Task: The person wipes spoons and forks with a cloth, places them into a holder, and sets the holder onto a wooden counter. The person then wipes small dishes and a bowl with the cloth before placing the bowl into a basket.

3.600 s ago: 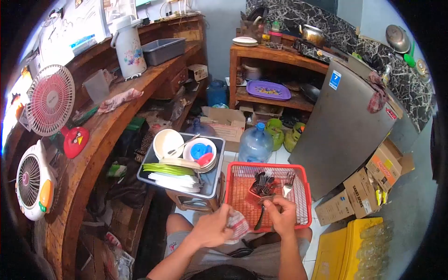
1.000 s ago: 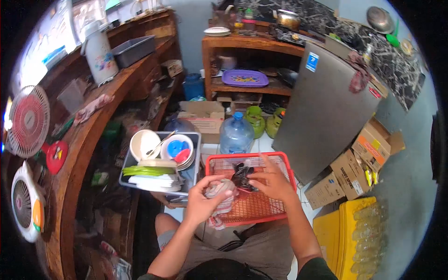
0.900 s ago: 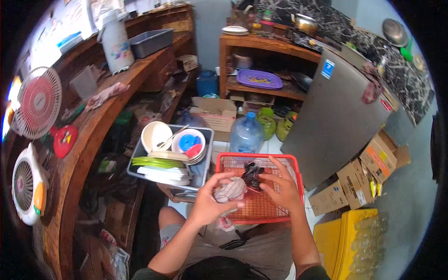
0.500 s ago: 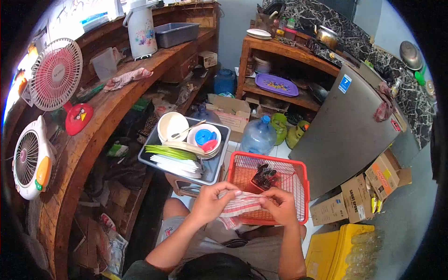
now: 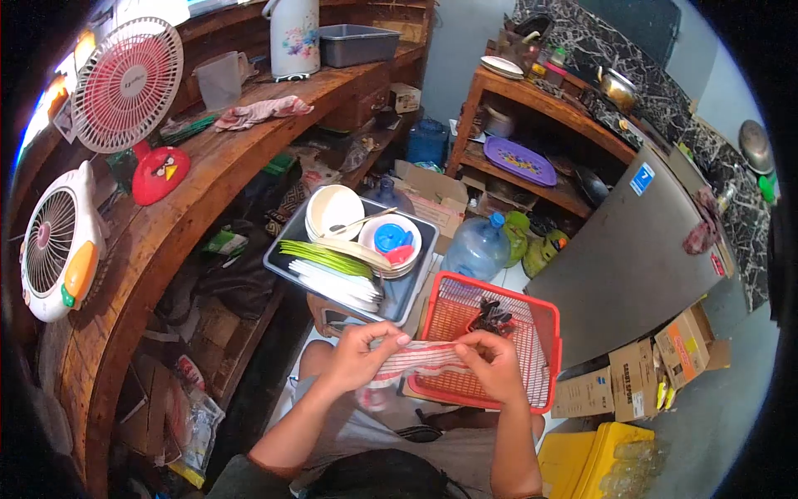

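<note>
A red-and-white striped cloth (image 5: pixel 422 358) is stretched between my two hands over my lap. My left hand (image 5: pixel 362 358) pinches one end between thumb and fingers, and my right hand (image 5: pixel 494 366) pinches the other. Part of the cloth hangs down below the left side. Just beyond the hands stands a red plastic basket (image 5: pixel 555 349), where dark-handled cutlery (image 5: pixel 492 318) sits in a small red holder. Left of it, a grey tub (image 5: pixel 421 264) carries white bowls (image 5: pixel 334 208), green plates (image 5: pixel 320 254), white plates (image 5: pixel 337 284) and a blue lid (image 5: pixel 391 239).
A curved wooden counter (image 5: pixel 224 179) runs along the left, bearing two fans and a flask (image 5: pixel 295 41). A water jug (image 5: pixel 478 248) stands behind the basket. To the right are a grey fridge (image 5: pixel 619 249), cardboard boxes (image 5: pixel 628 382) and a yellow crate (image 5: pixel 573 457).
The cloth is pulled out straighter between my hands, which stay pinched on it. The view has turned slightly, so the surroundings appear shifted mostly to the right.
</note>
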